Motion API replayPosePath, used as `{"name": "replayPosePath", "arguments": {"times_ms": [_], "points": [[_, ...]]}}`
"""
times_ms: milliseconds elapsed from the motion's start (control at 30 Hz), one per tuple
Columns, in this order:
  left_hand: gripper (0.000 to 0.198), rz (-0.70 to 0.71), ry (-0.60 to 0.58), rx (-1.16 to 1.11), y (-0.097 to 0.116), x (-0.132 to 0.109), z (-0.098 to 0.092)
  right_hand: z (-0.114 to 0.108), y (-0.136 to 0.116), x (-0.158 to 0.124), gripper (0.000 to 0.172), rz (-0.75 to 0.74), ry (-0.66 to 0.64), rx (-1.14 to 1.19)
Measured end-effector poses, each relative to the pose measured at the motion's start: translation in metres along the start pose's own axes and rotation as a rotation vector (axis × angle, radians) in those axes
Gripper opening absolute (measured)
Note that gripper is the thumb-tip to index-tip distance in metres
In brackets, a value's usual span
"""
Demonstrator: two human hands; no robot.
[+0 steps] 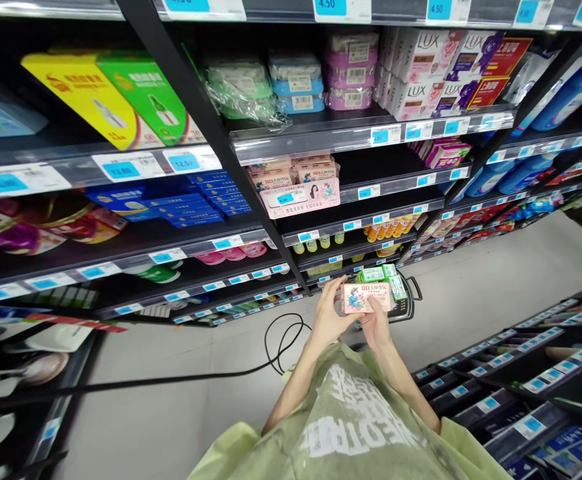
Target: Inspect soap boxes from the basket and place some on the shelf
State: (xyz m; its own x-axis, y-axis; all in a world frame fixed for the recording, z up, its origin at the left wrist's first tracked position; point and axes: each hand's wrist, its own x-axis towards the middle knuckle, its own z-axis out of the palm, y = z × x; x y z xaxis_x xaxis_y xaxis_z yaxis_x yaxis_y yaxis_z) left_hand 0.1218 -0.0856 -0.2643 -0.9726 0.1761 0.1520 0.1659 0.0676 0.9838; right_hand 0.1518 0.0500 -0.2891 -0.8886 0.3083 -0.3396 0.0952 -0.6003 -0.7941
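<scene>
Both hands grip one pink soap pack, printed with Chinese lettering and a blue-haired figure, held in front of my body. My left hand is wrapped round its left end, fingertips at the top corner. Near the right end, my right hand supports it from below with the thumb lying across the front. Just beyond the pack, a dark basket holds green packs. Similar pink packs sit on the shelf ahead, behind a pink price sign.
The shelf unit ahead bears LUX soap boxes, plastic-wrapped soap dishes and yellow and green boxes. A black cable crosses the grey floor and loops at my left. More shelves stand at my right.
</scene>
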Motion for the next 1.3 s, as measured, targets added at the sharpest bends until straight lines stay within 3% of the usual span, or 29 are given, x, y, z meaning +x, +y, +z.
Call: {"name": "replayPosePath", "arguments": {"times_ms": [67, 167, 267, 433, 667, 767, 900, 1067, 1300], "points": [[0.092, -0.091, -0.058, -0.153, -0.005, 0.000, 0.000, -0.003, 0.003, 0.001, 0.060, -0.010, -0.006, -0.013], [0.078, -0.171, -0.082, -0.307, -0.014, 0.002, 0.000, -0.007, 0.008, 0.003, 0.059, 0.003, -0.050, -0.019], [0.064, -0.202, -0.001, -0.369, -0.024, 0.004, -0.001, -0.009, 0.009, 0.008, 0.054, -0.035, -0.112, -0.095], [0.065, -0.164, 0.144, -0.406, -0.035, 0.012, -0.002, -0.014, -0.008, 0.031, 0.056, -0.196, -0.112, -0.317], [0.054, -0.047, 0.127, -0.372, -0.023, 0.045, -0.003, -0.011, -0.068, 0.089, 0.051, -0.192, -0.492, -0.623], [0.049, 0.036, 0.203, -0.287, -0.015, 0.077, -0.003, 0.011, -0.092, 0.124, 0.051, -0.257, -0.547, -0.672], [0.044, 0.185, 0.345, -0.154, 0.003, 0.135, -0.008, 0.059, -0.116, 0.173, 0.057, -0.414, -0.536, -0.677], [0.042, 0.284, 0.700, 0.048, 0.032, 0.205, -0.014, 0.125, -0.139, 0.226, 0.060, -0.601, -0.487, -0.607], [0.052, 0.383, 0.707, 0.272, 0.046, 0.266, -0.017, 0.187, -0.158, 0.284, 0.061, -0.674, -0.495, -0.493]]}}
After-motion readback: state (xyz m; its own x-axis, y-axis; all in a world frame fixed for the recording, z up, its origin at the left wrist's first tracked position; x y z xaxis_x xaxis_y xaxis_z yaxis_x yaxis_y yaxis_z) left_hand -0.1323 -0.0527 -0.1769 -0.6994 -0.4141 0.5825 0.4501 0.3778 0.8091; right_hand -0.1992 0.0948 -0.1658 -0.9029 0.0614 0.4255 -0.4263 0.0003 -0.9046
